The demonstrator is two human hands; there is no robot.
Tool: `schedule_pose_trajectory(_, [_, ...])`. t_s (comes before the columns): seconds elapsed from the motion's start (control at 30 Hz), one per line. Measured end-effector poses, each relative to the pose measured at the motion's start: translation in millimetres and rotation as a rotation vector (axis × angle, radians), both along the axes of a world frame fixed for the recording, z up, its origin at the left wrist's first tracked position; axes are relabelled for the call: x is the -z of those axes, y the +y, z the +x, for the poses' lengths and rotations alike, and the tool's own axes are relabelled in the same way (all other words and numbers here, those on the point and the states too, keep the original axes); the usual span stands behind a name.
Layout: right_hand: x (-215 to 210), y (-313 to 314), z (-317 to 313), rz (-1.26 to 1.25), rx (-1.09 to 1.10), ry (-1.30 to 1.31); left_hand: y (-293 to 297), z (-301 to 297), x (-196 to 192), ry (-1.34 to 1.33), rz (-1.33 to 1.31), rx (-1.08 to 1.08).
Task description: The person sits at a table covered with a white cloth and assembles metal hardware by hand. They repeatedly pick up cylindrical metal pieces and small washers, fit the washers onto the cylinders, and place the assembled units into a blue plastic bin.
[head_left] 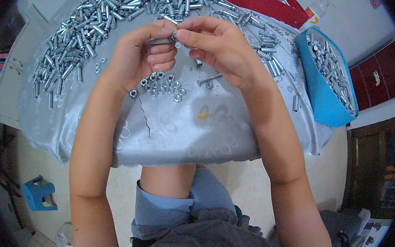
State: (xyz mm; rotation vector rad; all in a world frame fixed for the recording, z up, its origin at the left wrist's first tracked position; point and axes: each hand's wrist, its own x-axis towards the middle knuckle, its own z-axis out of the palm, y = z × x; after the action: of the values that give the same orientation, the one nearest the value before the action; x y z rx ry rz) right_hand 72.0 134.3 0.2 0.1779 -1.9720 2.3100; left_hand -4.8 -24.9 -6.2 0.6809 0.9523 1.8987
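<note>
Hands meet in the upper middle of the frame, above a table draped in a silver cloth [170, 135]. The left hand [139, 58] is curled around a bolt [157, 41], holding it level. The right hand [217, 47] pinches a nut [175, 35] between thumb and fingertips at the bolt's end. Just below the hands lies a small cluster of loose nuts [162, 85] and a single bolt [209, 80]. A big heap of bolts [106, 19] fills the top of the frame. At the right sits a blue bin [325, 99] holding more metal parts, and a red tray [262, 2] lies at the upper right.
</note>
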Motion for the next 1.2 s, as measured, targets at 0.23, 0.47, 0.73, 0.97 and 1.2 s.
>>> schedule_pose_trajectory(0.23, [3, 5, -2, -0.183, -0.162, -0.115, 1, 3, 0, 0.009, 0.02, 0.016])
schedule_pose_trajectory(0.47, [6, 1, -3, 0.014, 0.046, -0.001, 6, 7, -1, 0.173, -0.122, -0.136])
schedule_pose_trajectory(0.73, [-4, 12, 1, 0.485, 0.25, 0.111, 9, 8, 1, 0.297, -0.284, -0.245])
schedule_pose_trajectory(0.97, [2, 50, 3, 1.212, 0.447, -0.14, 10, 5, 2, 0.165, -0.269, -0.309])
schedule_pose_trajectory(1.2, [14, 55, 4, 1.425, 0.336, -0.041, 11, 6, 1, 0.158, -0.281, -0.336])
